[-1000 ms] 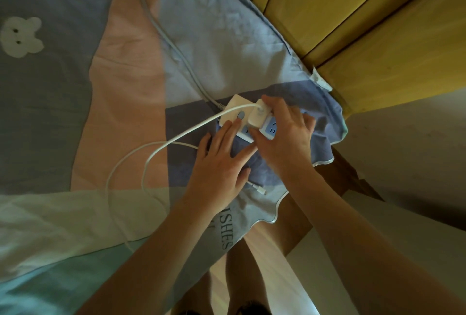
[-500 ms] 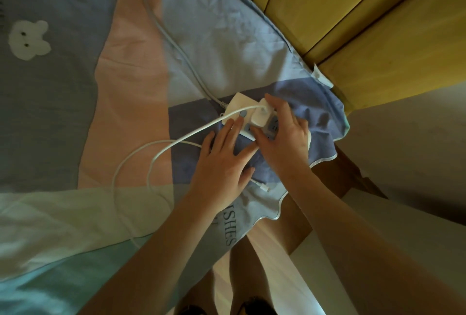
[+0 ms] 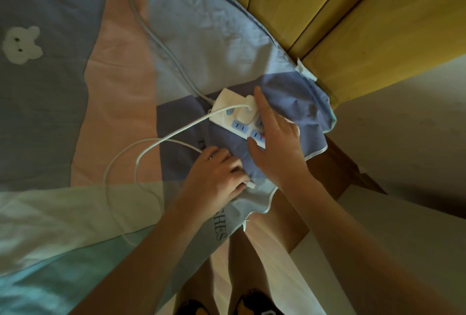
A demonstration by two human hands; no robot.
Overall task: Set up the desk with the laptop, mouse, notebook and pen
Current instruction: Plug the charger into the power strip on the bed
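Her left hand (image 3: 216, 176) has slid back off the power strip (image 3: 234, 120) and now curls round the free end of the white charging cable (image 3: 141, 153) on the bedspread (image 3: 113, 87). The right hand (image 3: 274, 148) lies open over the strip, beside the plugged charger (image 3: 245, 113). Power looks sorted; laptop, mouse, notebook and pen are nowhere in view

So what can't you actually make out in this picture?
- Power strip, head view: its near end is hidden under the right hand.
- White cable: the left hand covers the stretch behind the connector.
- Laptop, mouse, notebook, pen: not in view.
- Grey cord: cut off by the top edge.
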